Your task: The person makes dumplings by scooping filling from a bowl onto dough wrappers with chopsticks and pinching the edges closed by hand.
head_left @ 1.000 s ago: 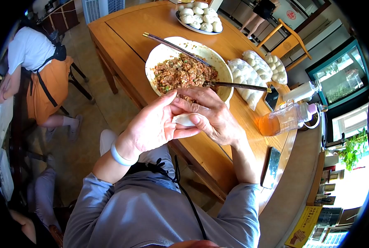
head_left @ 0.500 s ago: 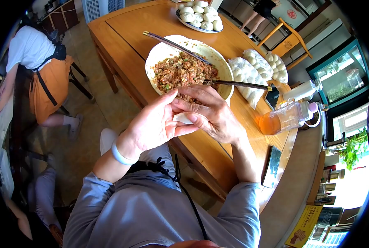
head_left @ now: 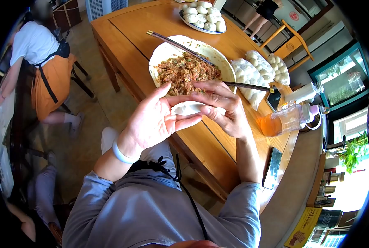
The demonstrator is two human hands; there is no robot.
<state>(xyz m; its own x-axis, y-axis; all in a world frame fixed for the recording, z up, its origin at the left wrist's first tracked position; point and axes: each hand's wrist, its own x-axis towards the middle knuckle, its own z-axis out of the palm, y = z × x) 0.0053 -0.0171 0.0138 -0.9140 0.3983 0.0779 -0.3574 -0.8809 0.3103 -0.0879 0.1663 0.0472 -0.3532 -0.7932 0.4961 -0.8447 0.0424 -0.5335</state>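
A folded white dough piece (head_left: 186, 108) lies across the fingers of my left hand (head_left: 153, 118), whose palm faces up with the fingers spread beneath it. My right hand (head_left: 223, 107) pinches the dough's right part between thumb and fingers. Just beyond both hands is a large white bowl (head_left: 157, 56) of minced filling (head_left: 184, 72). Two dark chopsticks (head_left: 180, 46) rest in it, one leaning over the far left rim and the other over the right rim. Whether filling is inside the dough is hidden.
The wooden table (head_left: 126, 27) holds a plate of buns (head_left: 203, 16), bags of white pieces (head_left: 248, 78), a bottle of orange liquid (head_left: 281, 120) and two phones, one nearby (head_left: 272, 167). A person (head_left: 48, 70) stands at the left.
My right hand has shifted slightly right and its fingers have opened somewhat, so more of the dough shows. The view has shifted slightly. The person at the left has moved.
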